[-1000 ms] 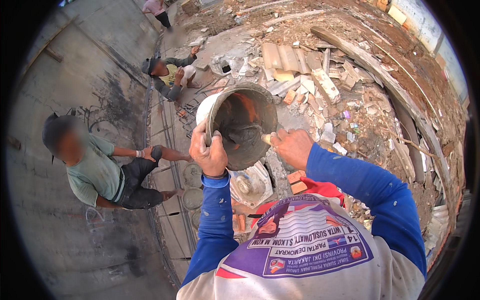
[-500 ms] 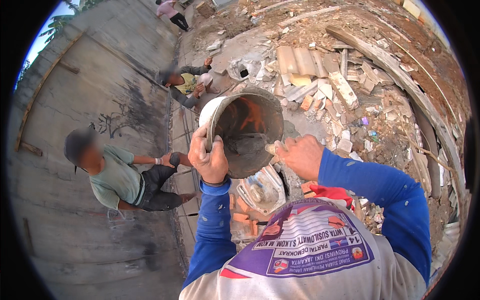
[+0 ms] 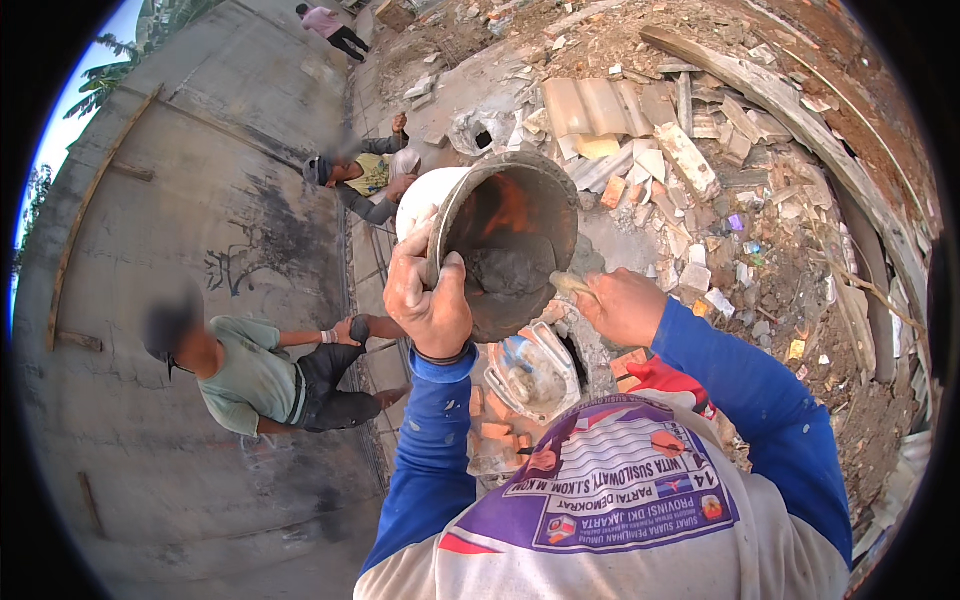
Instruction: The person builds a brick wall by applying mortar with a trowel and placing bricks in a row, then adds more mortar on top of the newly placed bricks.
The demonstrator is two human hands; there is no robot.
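A white bucket (image 3: 422,200) coated inside with grey mortar is tipped up in front of me, its mouth facing me. My left hand (image 3: 430,305) grips its left rim, thumb on the near side and fingers behind. A lump of wet mortar (image 3: 505,266) lies inside. My right hand (image 3: 628,312) is closed around the light handle of a trowel (image 3: 568,285) at the bucket's right edge. The trowel's blade reaches into the bucket and is mostly hidden by mortar. An orange-red patch (image 3: 512,205) shows on the inner wall.
Below the bucket sit a mortar-smeared pale tub (image 3: 535,378) and broken bricks (image 3: 495,430). Rubble, corrugated sheets (image 3: 595,108) and a long wooden beam (image 3: 770,95) spread to the right. Two people (image 3: 265,375) crouch at left by a concrete wall (image 3: 180,240); another stands farther off.
The bucket and both hands have shifted slightly, and the mortar lump and trowel sit a little higher in the bucket mouth. The left person's arm stays on the knee.
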